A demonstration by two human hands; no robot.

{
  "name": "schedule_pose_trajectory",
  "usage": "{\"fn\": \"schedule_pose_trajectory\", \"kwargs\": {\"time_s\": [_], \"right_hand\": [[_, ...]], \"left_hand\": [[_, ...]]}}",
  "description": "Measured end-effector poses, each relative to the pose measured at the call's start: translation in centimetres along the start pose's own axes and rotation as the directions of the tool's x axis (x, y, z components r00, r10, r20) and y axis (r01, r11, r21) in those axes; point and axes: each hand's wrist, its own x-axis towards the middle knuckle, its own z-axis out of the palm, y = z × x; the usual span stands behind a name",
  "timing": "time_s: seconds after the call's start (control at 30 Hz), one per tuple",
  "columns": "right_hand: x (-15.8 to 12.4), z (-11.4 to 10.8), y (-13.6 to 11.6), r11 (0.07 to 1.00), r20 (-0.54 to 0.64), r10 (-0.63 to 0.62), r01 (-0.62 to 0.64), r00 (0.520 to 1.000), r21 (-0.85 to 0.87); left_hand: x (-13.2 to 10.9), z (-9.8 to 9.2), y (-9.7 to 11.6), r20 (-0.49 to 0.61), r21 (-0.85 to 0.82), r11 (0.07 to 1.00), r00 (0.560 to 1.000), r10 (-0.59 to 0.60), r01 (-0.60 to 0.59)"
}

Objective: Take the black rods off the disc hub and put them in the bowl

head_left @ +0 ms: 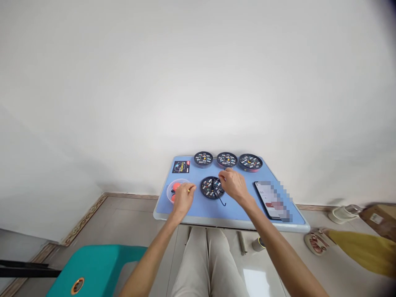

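A round black disc point(206, 190) with small printed pictures lies mid-table, thin black arms point(220, 200) spreading from its centre. My right hand point(233, 183) is over its right edge, thumb and fingers pinched at the end of one thin arm. Above the near side of a clear round bowl point(168, 194), my left hand point(184, 200) pinches a small yellow piece point(189, 190). Inside the bowl are orange-red balls point(176, 186) and some dark bits. The fingers partly hide what each hand holds.
Three similar round black discs point(203, 158) stand along the back of the blue table point(198, 212). A printed black card point(181, 166) lies back left, a phone point(267, 200) at right. A teal stool point(93, 268) is lower left; another person's foot point(317, 242) shows at right.
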Motion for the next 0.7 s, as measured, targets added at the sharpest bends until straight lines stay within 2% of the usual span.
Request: {"fn": "schedule_pose_trajectory", "kwargs": {"time_s": [0.07, 0.13, 0.23, 0.37, 0.7], "right_hand": [[0.8, -1.0, 0.5, 0.998, 0.084, -0.035, 0.039, 0.996, -0.039], [1.4, -0.9, 0.4, 0.994, 0.143, -0.089, 0.097, 0.986, -0.051], [2.1, 0.4, 0.0, 0.987, 0.178, -0.144, 0.154, 0.973, -0.045], [2.6, 2.0, 0.1, 0.980, 0.199, -0.183, 0.196, 0.963, -0.045], [3.3, 3.9, 1.2, 0.974, 0.161, -0.220, 0.225, 0.962, -0.015]], "left_hand": [[-0.5, 2.9, 0.3, 0.061, 0.061, 0.996, 0.997, 0.056, -0.060], [-0.5, 5.3, 0.6, 0.095, 0.122, 0.988, 0.992, 0.080, -0.091], [0.0, 7.4, 0.9, 0.110, 0.198, 0.976, 0.992, 0.067, -0.087], [0.8, 8.3, 1.2, 0.121, 0.255, 0.965, 0.992, 0.027, -0.057], [1.6, 9.3, 1.6, 0.138, 0.268, 0.963, 0.990, -0.027, -0.012]]}}
